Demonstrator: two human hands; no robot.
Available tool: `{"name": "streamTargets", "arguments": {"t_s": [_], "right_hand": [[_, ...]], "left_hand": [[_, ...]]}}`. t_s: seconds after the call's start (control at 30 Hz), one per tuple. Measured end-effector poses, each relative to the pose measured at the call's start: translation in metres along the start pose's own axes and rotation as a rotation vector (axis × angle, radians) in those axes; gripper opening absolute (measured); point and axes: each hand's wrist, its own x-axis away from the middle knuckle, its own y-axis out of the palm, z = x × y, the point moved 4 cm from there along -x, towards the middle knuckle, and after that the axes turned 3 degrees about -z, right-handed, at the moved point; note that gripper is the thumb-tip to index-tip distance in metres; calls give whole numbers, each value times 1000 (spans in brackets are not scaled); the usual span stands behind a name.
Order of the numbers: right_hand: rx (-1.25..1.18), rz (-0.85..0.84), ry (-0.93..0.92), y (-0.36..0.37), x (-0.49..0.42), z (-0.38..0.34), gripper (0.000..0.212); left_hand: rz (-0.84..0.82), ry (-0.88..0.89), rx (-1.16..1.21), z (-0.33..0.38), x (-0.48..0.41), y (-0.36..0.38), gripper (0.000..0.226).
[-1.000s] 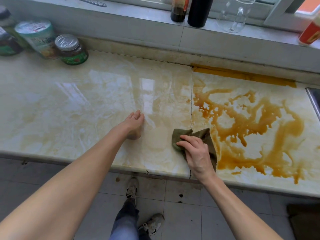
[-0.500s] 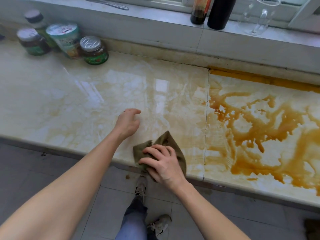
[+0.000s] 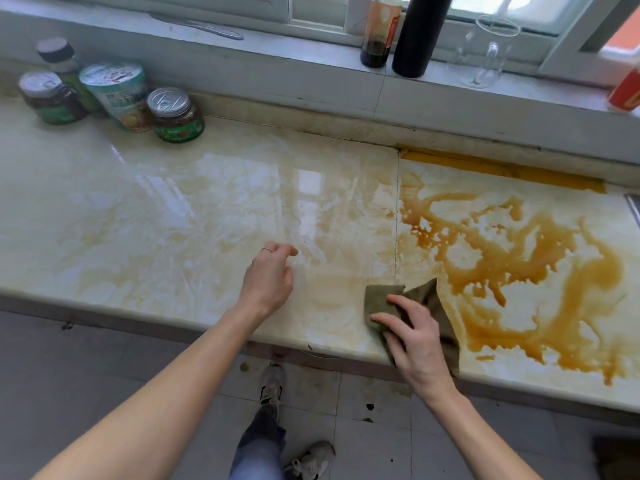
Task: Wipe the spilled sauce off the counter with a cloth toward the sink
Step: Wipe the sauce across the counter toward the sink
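Currently: glossy marble worktop [image 3: 173, 202]; jars [image 3: 175, 116] at back-left corner, bottles [image 3: 415, 36] on windowsill behind. Brown sauce [image 3: 519, 258] pooled over right half, reaching toward sink rim [image 3: 634, 209] at right edge. Olive cloth [image 3: 381, 296] at front edge, just left of sauce. Right grip [image 3: 415, 337] pressing cloth, fingers spread flat. Left grip [image 3: 268, 282] loosely curled, holding nothing.

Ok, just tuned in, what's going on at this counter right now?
A person is wiping sauce off a marble counter. Their right hand presses a green cloth flat near the front edge, just left of the big orange-brown sauce spill. The left hand is loosely curled and holds nothing. Most of the spill is not yet wiped. The sink's edge shows at far right.
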Motion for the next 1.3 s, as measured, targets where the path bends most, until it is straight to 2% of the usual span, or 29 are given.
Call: {"name": "streamTargets", "arguments": {"t_s": [0.07,0.13,0.2,0.27,0.33,0.43,0.5,0.57,0.6,0.67,0.7,0.77,0.83,0.9,0.97,1.1,1.17,1.23,1.3], "right_hand": [[126,-82,-85,8,13,2,35],[204,-98,-48,5,3,19,40],[189,-47,82,-5,-11,36,40],[103,48,122,-7,-18,34,38],[67,106,25,2,-17,12,40],[142,-50,-200,31,-15,-24,42],[215,-149,-262,40,-31,-25,42],[247,-167,-196,34,-59,-13,41],[236,-167,-107,28,-72,-4,40],[137,-150,74,21,-86,8,35],[101,-128,105,21,-85,8,37],[124,-100,-52,34,-76,-13,47],[149,-154,-280,55,-64,-41,58],[162,-222,-396,65,-67,-56,56],[228,-237,-336,63,-85,-52,46],[246,-259,44,44,-122,-9,41],[214,-259,168,33,-126,-1,41],[200,-256,184,32,-117,-12,48],[230,-264,31,42,-101,-34,55]], "left_hand": [[-55,75,-29,19,11,14,42],[-107,145,-78,35,21,28,48],[-166,174,-133,47,28,44,53],[-193,171,-189,49,31,52,56],[-187,168,-205,49,30,53,57],[-188,155,-155,48,25,51,59],[-178,144,-110,49,26,49,59],[-156,137,-75,49,29,44,62],[-140,124,-66,48,32,42,65],[-71,81,-51,41,35,35,70],[-33,62,-46,38,35,31,71],[25,20,-35,30,32,24,70],[45,-18,-31,24,28,20,66],[31,-42,-27,22,25,20,65],[15,-43,-36,23,23,20,65],[-17,-50,-105,18,21,16,67],[-18,-64,-121,10,19,15,68],[-20,-72,-133,3,17,17,69],[-19,-79,-139,-1,17,21,68]]}}
